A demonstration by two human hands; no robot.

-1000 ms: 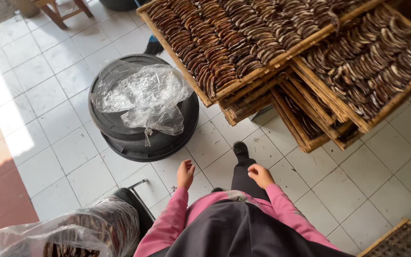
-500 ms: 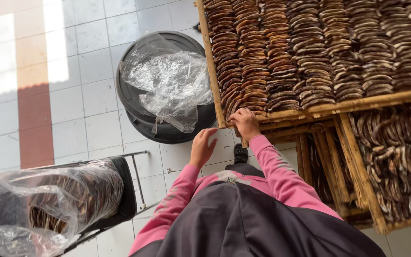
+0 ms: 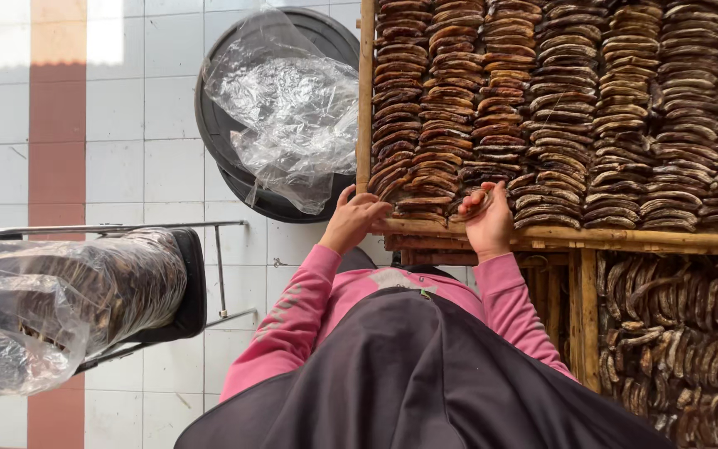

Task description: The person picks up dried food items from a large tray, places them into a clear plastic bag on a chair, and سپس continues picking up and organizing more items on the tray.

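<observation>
A wooden tray (image 3: 617, 239) holds rows of dark brown dried banana slices (image 3: 558, 108). My left hand (image 3: 355, 220) rests on the tray's near left corner, fingers touching the slices at the end of the first row. My right hand (image 3: 488, 223) is closed on one curved dried banana slice (image 3: 475, 204) at the tray's near edge. Both arms wear pink sleeves above a dark apron.
A black tub (image 3: 234, 166) lined with a clear plastic bag (image 3: 292, 116) stands left of the tray on the white tiled floor. A chair (image 3: 184, 283) at left carries a plastic bag full of dried slices (image 3: 68, 291). More stacked trays (image 3: 683, 349) lie at lower right.
The view has moved closer over the tray. Both hands have reached its near edge, and my right hand has taken hold of a slice.
</observation>
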